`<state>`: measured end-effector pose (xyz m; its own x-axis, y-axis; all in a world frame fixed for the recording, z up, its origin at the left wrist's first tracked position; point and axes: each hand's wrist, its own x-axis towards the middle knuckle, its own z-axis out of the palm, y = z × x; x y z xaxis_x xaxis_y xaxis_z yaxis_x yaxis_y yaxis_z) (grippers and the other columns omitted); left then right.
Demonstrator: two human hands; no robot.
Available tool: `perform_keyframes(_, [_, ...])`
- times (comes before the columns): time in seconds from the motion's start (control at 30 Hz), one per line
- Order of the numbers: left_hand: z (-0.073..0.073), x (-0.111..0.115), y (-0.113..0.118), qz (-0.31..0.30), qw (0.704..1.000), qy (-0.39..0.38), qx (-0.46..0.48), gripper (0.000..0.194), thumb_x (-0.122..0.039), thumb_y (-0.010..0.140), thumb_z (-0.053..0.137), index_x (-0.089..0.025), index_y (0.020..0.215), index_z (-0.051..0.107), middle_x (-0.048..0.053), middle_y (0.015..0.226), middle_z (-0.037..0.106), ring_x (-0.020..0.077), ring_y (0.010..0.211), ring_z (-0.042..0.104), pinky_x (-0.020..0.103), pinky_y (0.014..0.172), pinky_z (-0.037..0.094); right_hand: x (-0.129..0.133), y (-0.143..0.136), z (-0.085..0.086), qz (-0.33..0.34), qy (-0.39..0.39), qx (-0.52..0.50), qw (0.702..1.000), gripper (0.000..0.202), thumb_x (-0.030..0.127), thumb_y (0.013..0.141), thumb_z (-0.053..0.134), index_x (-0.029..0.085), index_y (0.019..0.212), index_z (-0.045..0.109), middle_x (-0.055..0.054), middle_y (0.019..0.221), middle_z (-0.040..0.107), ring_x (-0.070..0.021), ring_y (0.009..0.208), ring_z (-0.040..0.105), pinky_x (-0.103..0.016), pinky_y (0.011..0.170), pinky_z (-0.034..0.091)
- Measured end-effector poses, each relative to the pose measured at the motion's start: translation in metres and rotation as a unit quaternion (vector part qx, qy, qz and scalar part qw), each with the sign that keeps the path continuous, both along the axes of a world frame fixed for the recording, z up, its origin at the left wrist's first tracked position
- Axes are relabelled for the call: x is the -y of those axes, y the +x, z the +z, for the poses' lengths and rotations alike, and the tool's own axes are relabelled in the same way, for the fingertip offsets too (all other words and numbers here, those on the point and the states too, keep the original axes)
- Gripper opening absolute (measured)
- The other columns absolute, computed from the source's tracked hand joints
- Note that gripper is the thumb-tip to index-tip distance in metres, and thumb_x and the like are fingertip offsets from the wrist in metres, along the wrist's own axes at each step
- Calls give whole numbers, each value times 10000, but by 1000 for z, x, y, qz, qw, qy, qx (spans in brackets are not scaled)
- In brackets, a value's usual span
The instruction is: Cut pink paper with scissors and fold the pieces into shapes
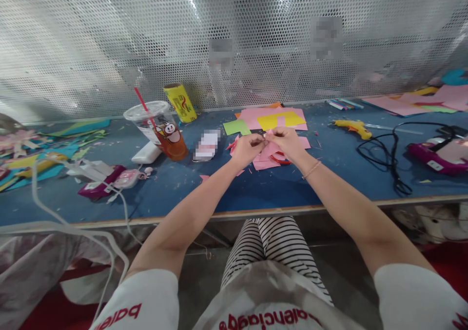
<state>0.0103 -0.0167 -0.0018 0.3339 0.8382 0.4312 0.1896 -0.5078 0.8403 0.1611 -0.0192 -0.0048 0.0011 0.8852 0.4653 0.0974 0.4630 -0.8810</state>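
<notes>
My left hand [247, 149] and my right hand [288, 142] meet over the blue table, fingertips nearly touching. Both are closed in a pinch on a small piece of pink paper [269, 134], partly hidden by the fingers. Beneath them lie pink paper sheets [264, 164] and a red loop [281, 160], which looks like a scissors handle. A red-pink paper piece [232, 145] pokes out beside my left hand. Just beyond the hands are a yellow paper strip [281, 120] and a green paper piece [237, 127].
Left of the hands are a phone [206, 145], a drink cup with a straw [161, 130], a yellow can-shaped roll [180, 103] and a purple power strip [100, 183]. Rightward lie a yellow glue gun [354, 128], black cable [393, 162] and another purple power strip [435, 160]. Perforated metal [256, 37] stands behind.
</notes>
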Motion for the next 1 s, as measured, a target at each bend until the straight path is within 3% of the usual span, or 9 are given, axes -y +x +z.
perform_keyframes(0.17, [0,-1,0,-22,999,-32,17,193,-331,679,647,-140,690,629,5,662,586,64,579,477,203,564,397,-2,1,-1,12,5,-40,999,187,378,702,649,204,637,671,0,625,608,-121,629,540,-270,628,415])
perform_keyframes(0.4, [1,3,1,-57,986,-129,89,224,-341,633,682,-135,694,616,-24,619,543,52,541,471,206,557,434,3,-1,3,-16,18,-20,1000,149,336,672,673,210,594,668,8,613,615,-125,627,546,-275,623,413])
perform_keyframes(0.6, [6,8,4,-35,989,-102,99,238,-364,658,658,-136,648,591,-27,599,539,53,547,480,215,583,446,4,-4,3,-19,36,-6,999,118,309,666,679,225,584,669,9,626,629,-126,631,543,-288,640,406])
perform_keyframes(0.77, [3,5,2,-32,993,-83,82,177,-313,657,646,-140,646,609,-16,608,566,62,563,492,211,579,438,4,-5,1,-16,31,-34,999,131,303,665,682,217,569,654,12,605,595,-116,612,521,-284,629,403])
perform_keyframes(1.0, [-5,2,0,-56,991,-107,50,146,-277,645,649,-133,647,626,-7,588,597,75,539,549,236,590,487,5,10,13,-68,13,-100,993,232,375,680,678,199,543,612,41,479,405,-86,497,412,-257,503,353])
